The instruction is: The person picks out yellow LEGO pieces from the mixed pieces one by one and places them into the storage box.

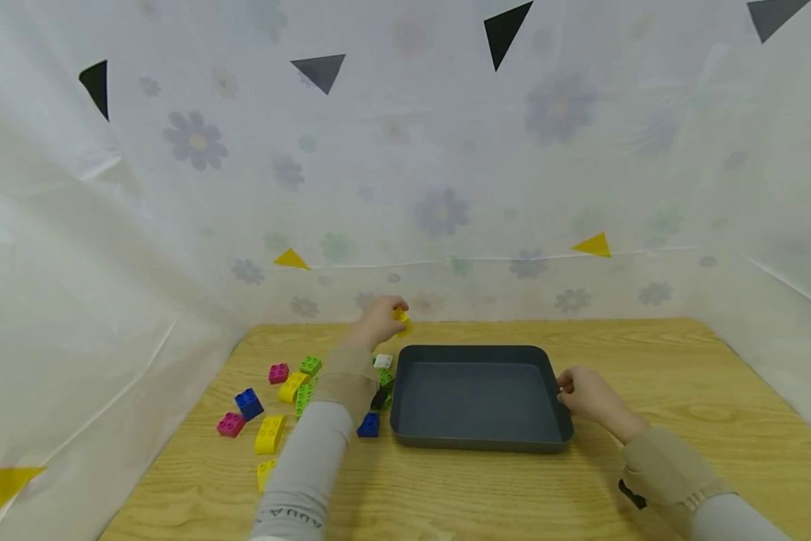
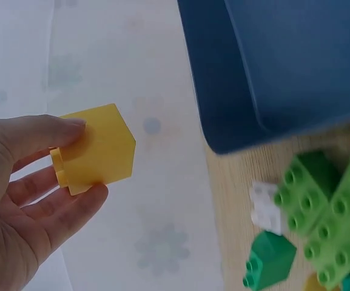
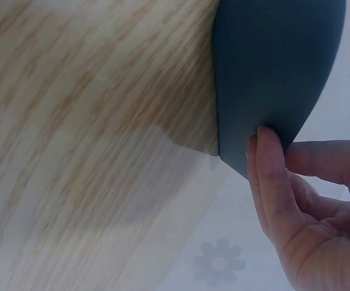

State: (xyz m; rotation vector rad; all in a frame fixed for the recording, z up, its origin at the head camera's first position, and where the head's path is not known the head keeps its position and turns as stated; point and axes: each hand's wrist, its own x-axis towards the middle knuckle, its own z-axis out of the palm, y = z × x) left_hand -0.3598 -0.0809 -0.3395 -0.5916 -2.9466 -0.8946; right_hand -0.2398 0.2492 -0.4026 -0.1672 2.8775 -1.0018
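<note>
Head view: my left hand point(image 1: 380, 321) holds a yellow block point(image 1: 403, 321) aloft near the tray's point(image 1: 482, 402) far-left corner. Left wrist: I pinch its sides; it seems light, stiff, best gripped there. Right wrist: my right hand point(image 3: 320, 242) pinches the tray's right edge.

The light grey fabric sleeve point(image 1: 310, 458) on the person's left arm bore a short, curved row of dark, letter-like marks point(image 1: 288, 517) in the head view. The marks were too small and blurred to make out as a word, so nothing could be read with certainty.
</note>
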